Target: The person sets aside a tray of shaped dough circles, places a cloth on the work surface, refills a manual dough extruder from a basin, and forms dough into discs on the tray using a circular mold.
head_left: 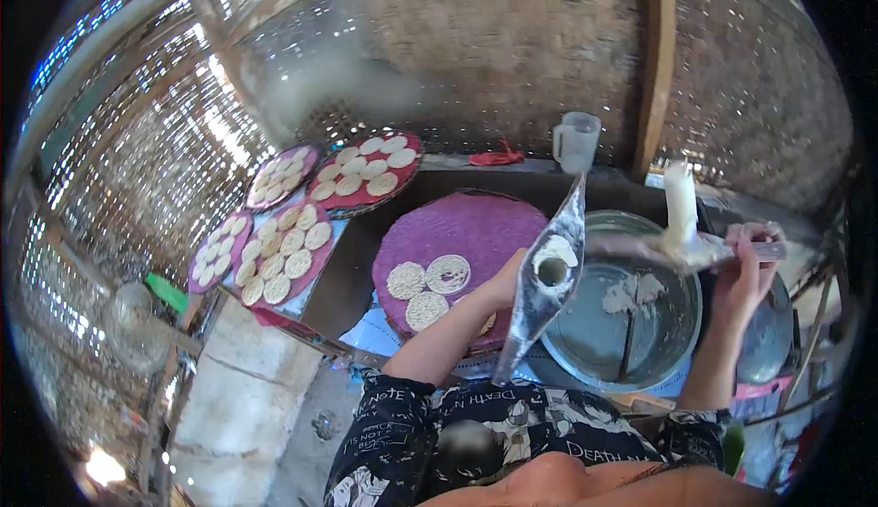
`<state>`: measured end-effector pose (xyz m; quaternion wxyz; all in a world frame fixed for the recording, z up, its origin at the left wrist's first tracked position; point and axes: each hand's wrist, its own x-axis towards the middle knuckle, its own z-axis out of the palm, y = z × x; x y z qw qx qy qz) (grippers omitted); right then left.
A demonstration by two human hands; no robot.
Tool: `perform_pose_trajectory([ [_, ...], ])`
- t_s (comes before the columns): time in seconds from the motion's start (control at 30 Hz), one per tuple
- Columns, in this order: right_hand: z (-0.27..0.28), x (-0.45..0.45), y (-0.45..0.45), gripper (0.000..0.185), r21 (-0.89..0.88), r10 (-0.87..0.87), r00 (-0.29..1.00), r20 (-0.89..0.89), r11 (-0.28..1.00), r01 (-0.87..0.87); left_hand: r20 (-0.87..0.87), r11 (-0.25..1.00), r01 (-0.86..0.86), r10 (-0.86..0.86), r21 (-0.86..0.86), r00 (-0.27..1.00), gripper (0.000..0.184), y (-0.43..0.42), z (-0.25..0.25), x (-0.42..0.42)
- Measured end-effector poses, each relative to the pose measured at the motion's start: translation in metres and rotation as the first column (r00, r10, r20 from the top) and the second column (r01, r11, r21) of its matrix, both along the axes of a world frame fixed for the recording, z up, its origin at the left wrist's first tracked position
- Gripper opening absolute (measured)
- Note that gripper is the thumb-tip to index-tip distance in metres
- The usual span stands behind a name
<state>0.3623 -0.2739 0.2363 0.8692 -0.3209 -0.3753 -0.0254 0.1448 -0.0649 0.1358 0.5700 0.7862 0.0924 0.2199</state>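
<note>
My left hand (508, 278) grips a dough-smeared wooden press board (530, 312), its fingers partly hidden behind the board. The board's round hole has white dough around its rim. On the right, my right hand (752, 249) is closed around one end of a wooden bar (713, 253), and a white-coated plunger (680, 203) stands up from the bar. Both pieces are over or beside a grey basin (679, 347) containing dough (633, 294) and a thin stick (627, 347). Coiled dough rounds (426, 309) lie on a round purple cloth-covered tray (457, 224) left of the board.
Several cloth-covered trays (327, 198) at the left carry many pale rounds. A clear jug (578, 145) stands behind the basin, near a red cloth (497, 156). A wooden post (656, 68) rises against the woven wall. A rounded lid (766, 338) sits at far right.
</note>
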Motion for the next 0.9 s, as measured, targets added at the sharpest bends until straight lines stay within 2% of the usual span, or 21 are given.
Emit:
perform_pose_trajectory([
  [0.07,-0.02,-0.016,0.011,0.027,0.048,0.0,0.991,-0.137,0.999,0.007,0.099,0.968,0.057,-0.034,-0.246,0.994,0.044,-0.009,0.01,0.012],
  [0.1,-0.032,-0.024,0.018,0.026,-0.032,0.061,0.98,-0.191,0.997,-0.068,0.152,0.928,0.092,-0.039,-0.36,0.988,0.05,-0.013,0.015,0.018],
  [0.13,-0.044,-0.034,0.023,0.024,-0.111,0.106,0.961,-0.257,0.984,-0.139,0.32,0.933,0.113,0.002,-0.341,0.947,0.042,-0.018,0.024,0.021],
  [0.17,-0.049,-0.047,0.033,0.025,-0.074,0.311,0.894,-0.323,0.933,-0.351,0.478,0.941,0.135,0.031,-0.31,0.878,0.034,-0.022,0.032,0.024],
  [0.2,-0.052,-0.058,0.039,0.029,-0.02,0.453,0.806,-0.381,0.867,-0.497,0.675,0.986,0.089,0.029,-0.139,0.737,0.031,-0.028,0.043,0.023],
  [0.27,-0.068,-0.055,0.057,0.033,-0.032,0.582,0.768,-0.265,0.791,-0.611,0.798,0.937,0.215,0.098,-0.275,0.595,0.02,-0.015,0.036,0.021],
  [0.3,-0.081,-0.037,0.062,0.035,-0.238,0.575,0.798,-0.179,0.762,-0.603,0.762,0.945,0.141,0.144,-0.296,0.631,0.021,-0.015,0.037,0.011],
  [0.33,-0.098,-0.017,0.067,0.036,-0.435,0.586,0.805,-0.094,0.703,-0.563,0.725,0.95,0.06,0.192,-0.307,0.662,0.021,-0.019,0.039,-0.004],
  [0.37,-0.124,0.005,0.072,0.039,-0.698,0.468,0.884,-0.004,0.632,-0.337,0.716,0.956,0.062,0.17,-0.286,0.677,0.023,-0.018,0.04,-0.017],
  [0.4,-0.159,0.029,0.078,0.042,-0.876,0.377,0.918,0.121,0.476,-0.08,0.707,0.963,0.056,0.154,-0.264,0.69,0.025,-0.018,0.04,-0.027],
  [0.43,-0.207,0.05,0.085,0.045,-0.968,0.381,0.891,0.247,0.137,0.209,0.729,0.964,0.03,0.179,-0.264,0.661,0.027,-0.024,0.044,-0.032],
  [0.47,-0.242,0.064,0.084,0.049,-0.856,0.431,0.833,0.348,-0.216,0.47,0.749,0.964,0.004,0.203,-0.265,0.631,0.029,-0.028,0.049,-0.037],
  [0.5,-0.248,0.065,0.077,0.048,-0.755,0.55,0.786,0.282,-0.378,0.536,0.75,0.953,-0.071,0.278,-0.295,0.6,0.033,-0.032,0.048,-0.041],
  [0.53,-0.254,0.064,0.068,0.048,-0.615,0.651,0.735,0.188,-0.506,0.605,0.722,0.948,-0.065,0.281,-0.312,0.633,0.033,-0.035,0.051,-0.047],
  [0.6,-0.323,0.086,0.058,0.036,-0.601,0.494,0.812,0.311,-0.559,0.571,0.665,0.937,-0.063,0.29,-0.343,0.688,0.034,-0.038,0.055,-0.062],
  [0.67,-0.345,0.094,0.051,0.032,-0.589,0.535,0.803,0.261,-0.571,0.572,0.667,0.949,-0.085,0.275,-0.303,0.693,0.035,-0.031,0.042,-0.072],
  [0.7,-0.348,0.094,0.049,0.03,-0.583,0.553,0.799,0.235,-0.578,0.571,0.667,0.949,-0.069,0.266,-0.306,0.696,0.035,-0.027,0.035,-0.076],
  [0.8,-0.351,0.092,0.044,0.029,-0.665,0.396,0.862,0.316,-0.556,0.499,0.65,0.945,-0.042,0.255,-0.324,0.716,0.035,-0.023,0.025,-0.088],
  [0.9,-0.323,0.088,0.038,0.032,-0.812,0.129,0.934,0.333,-0.464,0.353,0.613,0.93,-0.034,0.269,-0.367,0.743,0.034,-0.024,0.022,-0.099],
])
